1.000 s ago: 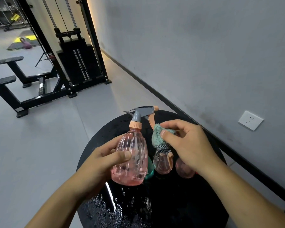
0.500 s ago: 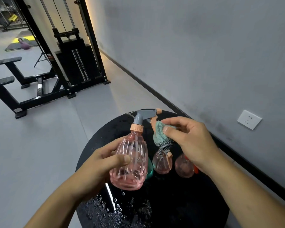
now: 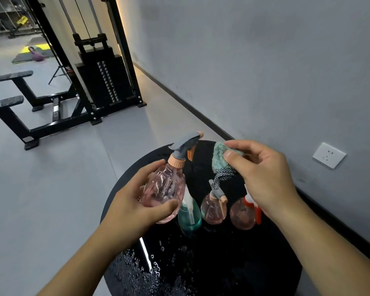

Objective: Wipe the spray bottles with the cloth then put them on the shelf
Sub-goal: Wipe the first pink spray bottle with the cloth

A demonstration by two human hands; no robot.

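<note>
My left hand (image 3: 137, 201) grips a pink spray bottle (image 3: 163, 189) above the wet black bench (image 3: 233, 263); my right hand (image 3: 263, 176) pinches the teal cloth (image 3: 220, 159) just beside it. Three bottles (image 3: 214, 208) stand below; wet plastic could slip and topple them.

A gym is shown: a cable machine (image 3: 104, 77) with a weight stack is seen against the grey wall, a black bench (image 3: 13, 103) beside it, and a kettlebell (image 3: 37, 55) on a floor mat (image 3: 30, 57) beyond.
</note>
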